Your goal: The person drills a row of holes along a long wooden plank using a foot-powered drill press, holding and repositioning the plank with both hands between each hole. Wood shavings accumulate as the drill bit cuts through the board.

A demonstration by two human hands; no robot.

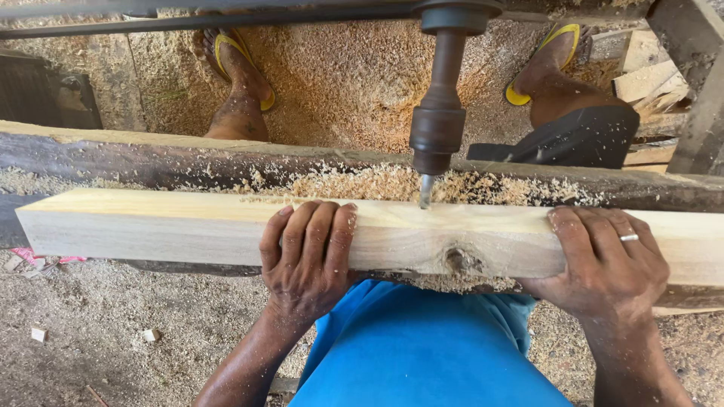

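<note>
A long pale wooden beam (151, 226) lies across a dark, shaving-covered bench (151, 158). My left hand (305, 252) grips the beam's near face, fingers curled over its top edge. My right hand (607, 260), with a ring on one finger, grips the beam further right in the same way. A dark knot (456, 260) shows in the wood between my hands. A vertical drill spindle (439, 113) hangs over the beam, and its bit tip (425, 197) meets the beam's top edge between my hands.
Another person's feet in yellow sandals (241, 71) (547, 64) stand in sawdust beyond the bench. Wood offcuts (645, 71) are piled at top right. A dark metal bar (211, 19) runs across the top. Sawdust and small scraps (90, 324) cover the ground at left.
</note>
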